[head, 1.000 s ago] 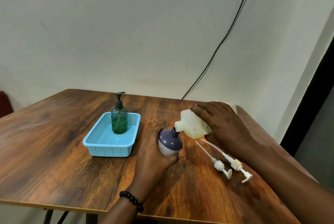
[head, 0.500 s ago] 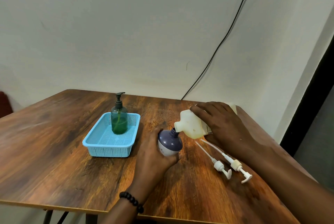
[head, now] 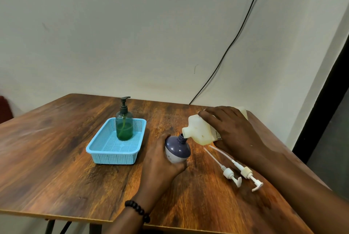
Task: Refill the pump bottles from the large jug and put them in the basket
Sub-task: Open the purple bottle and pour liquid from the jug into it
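Observation:
My left hand [head: 160, 160] grips a round purple bottle [head: 177, 149] standing on the table, its neck open with no pump on it. My right hand [head: 232, 132] holds a cream-coloured jug [head: 198, 130] tipped over to the left, its spout touching the purple bottle's neck. A green pump bottle [head: 124, 124], part full of green liquid, stands upright in the far end of the light blue basket [head: 113, 156]. Two white pump heads with long tubes lie on the table: one [head: 229, 174] beside the other [head: 249, 175], just under my right forearm.
The wooden table [head: 56, 167] has its front edge close to me and its right edge near the jug. A black cable [head: 236, 35] runs down the wall behind the table. A dark door frame [head: 321, 92] stands to the right.

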